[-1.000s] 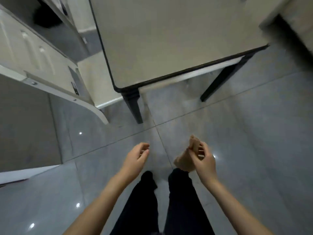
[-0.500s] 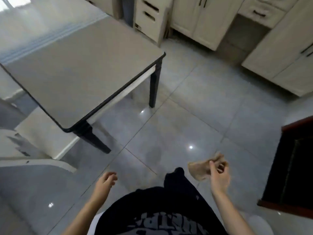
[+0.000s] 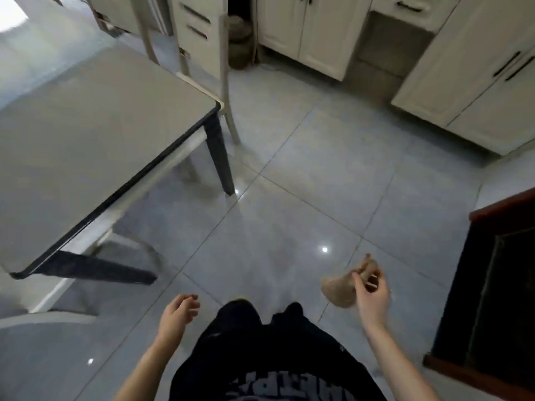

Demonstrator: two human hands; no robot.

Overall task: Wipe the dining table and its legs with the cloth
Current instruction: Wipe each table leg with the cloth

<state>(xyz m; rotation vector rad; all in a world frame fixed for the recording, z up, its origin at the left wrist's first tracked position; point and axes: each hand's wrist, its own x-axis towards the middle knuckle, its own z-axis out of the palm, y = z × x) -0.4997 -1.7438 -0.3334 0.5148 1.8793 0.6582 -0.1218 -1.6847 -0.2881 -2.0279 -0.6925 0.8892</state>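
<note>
1. Pinches bunched tan cloth (image 3: 338, 290) in right hand (image 3: 372, 299) fingers, above floor (image 3: 289, 215), well apart from tabletop (image 3: 86, 140);
2. Holds nothing in left hand (image 3: 176, 316), with fingers loosely curled;
3. Stands near dark table legs (image 3: 221, 160).

Shirt print: pale block letters across the black shirt (image 3: 278, 369), at the picture's bottom edge, upside down, blurred and cut off; no word can be read.
Elsewhere: nothing legible.

Right hand (image 3: 372, 296) rightward (with cloth (image 3: 338, 290)), table (image 3: 86, 140) leftward
</note>
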